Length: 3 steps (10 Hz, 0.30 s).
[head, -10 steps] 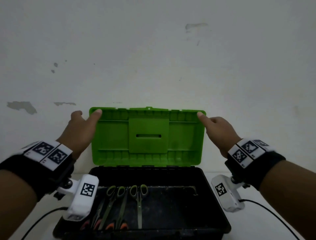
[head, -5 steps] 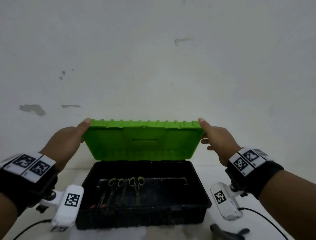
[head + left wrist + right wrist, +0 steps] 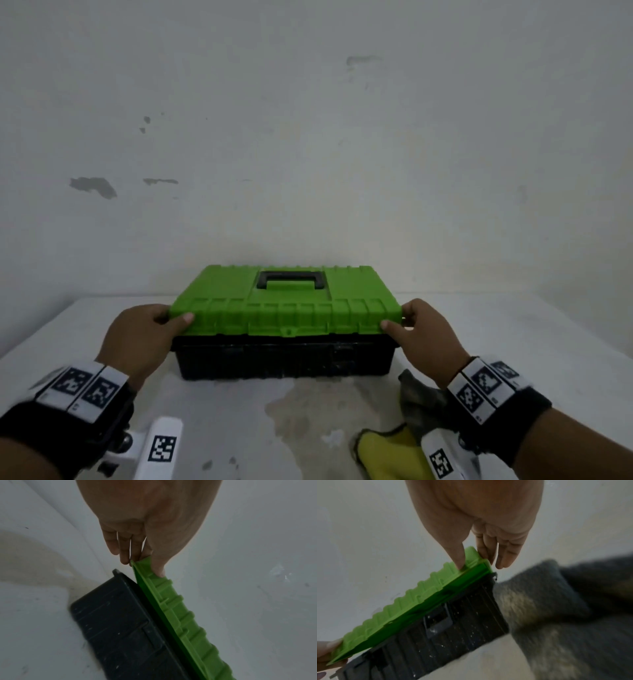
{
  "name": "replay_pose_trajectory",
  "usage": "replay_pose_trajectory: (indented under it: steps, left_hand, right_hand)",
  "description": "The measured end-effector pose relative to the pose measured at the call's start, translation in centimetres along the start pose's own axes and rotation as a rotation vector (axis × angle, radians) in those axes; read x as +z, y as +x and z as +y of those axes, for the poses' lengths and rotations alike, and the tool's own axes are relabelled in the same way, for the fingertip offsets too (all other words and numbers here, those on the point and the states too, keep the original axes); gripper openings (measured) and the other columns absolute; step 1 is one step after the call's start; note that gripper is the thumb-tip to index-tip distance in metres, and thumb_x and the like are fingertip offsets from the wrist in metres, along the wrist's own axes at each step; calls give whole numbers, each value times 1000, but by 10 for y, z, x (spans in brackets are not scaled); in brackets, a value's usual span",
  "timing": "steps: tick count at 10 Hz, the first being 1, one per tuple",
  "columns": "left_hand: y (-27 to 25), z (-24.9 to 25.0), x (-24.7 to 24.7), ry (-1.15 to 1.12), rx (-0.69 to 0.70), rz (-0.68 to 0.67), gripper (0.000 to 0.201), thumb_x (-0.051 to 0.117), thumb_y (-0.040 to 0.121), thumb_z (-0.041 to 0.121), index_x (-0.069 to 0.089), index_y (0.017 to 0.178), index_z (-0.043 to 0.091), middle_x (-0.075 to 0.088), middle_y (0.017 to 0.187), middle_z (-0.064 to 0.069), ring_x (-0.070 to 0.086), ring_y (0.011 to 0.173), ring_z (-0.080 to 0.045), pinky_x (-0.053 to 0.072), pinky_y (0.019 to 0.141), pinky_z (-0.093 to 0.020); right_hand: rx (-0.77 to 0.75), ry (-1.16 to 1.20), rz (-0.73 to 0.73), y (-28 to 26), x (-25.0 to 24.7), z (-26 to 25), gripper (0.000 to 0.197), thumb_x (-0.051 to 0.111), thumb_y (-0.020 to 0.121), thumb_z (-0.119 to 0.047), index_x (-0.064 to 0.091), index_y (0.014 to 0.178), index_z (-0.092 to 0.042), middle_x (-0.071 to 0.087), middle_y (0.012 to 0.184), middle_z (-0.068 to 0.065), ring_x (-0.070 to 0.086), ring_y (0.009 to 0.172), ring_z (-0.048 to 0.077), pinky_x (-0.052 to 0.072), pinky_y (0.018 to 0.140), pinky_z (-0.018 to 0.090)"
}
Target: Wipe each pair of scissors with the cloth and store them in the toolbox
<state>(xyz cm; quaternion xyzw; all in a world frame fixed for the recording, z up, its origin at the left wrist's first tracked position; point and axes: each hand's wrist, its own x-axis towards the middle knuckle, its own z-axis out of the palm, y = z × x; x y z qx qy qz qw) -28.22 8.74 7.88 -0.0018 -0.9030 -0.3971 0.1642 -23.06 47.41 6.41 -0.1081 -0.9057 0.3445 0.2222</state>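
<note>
The toolbox, a black base [image 3: 284, 359] under a green lid [image 3: 284, 308] with a black handle [image 3: 291, 279], stands on the white table. The lid is lowered almost onto the base; the left wrist view shows a narrow gap still between lid [image 3: 180, 615] and base [image 3: 120, 628]. My left hand [image 3: 147, 335] pinches the lid's front left corner, thumb on top, fingers at the edge. My right hand [image 3: 421, 332] pinches the front right corner [image 3: 471, 558] the same way. The scissors are hidden inside. A grey cloth [image 3: 421, 394] lies under my right wrist.
A yellow cloth [image 3: 387, 452] lies at the table's near right, beside the grey one [image 3: 556, 608]. A pale stain [image 3: 308, 411] marks the tabletop in front of the box. A white wall rises right behind the toolbox.
Both hands have swung the green lid down from upright to almost flat on the base. The scissors inside have gone out of sight. The head view has tipped down.
</note>
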Motion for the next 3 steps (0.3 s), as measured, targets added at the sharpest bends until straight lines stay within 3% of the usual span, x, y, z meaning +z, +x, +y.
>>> replay_pose_trajectory:
  steps: [1,2,3]
  left_hand:
    - [-9,-5,8,33,-10,-33,22,70,87,25,77,93,5,74,91,-16,64,86,-32,48,74,-38]
    - [-13,-4,11,22,-20,-62,20,70,87,27,76,87,9,72,82,-12,64,77,-28,44,62,-32]
    - [-24,4,9,-40,-19,-113,20,70,87,33,71,92,13,71,88,-9,62,78,-21,40,59,-28]
  right_hand:
    - [26,-48,-47,-8,7,11,29,74,84,-28,55,95,-9,65,96,6,63,92,24,50,78,36]
    - [44,-45,-72,-9,6,13,29,71,86,-28,55,101,-10,64,102,5,63,96,23,49,79,34]
    - [52,-128,-161,-11,-5,6,33,66,90,-36,54,107,-11,60,106,6,57,97,20,43,78,28]
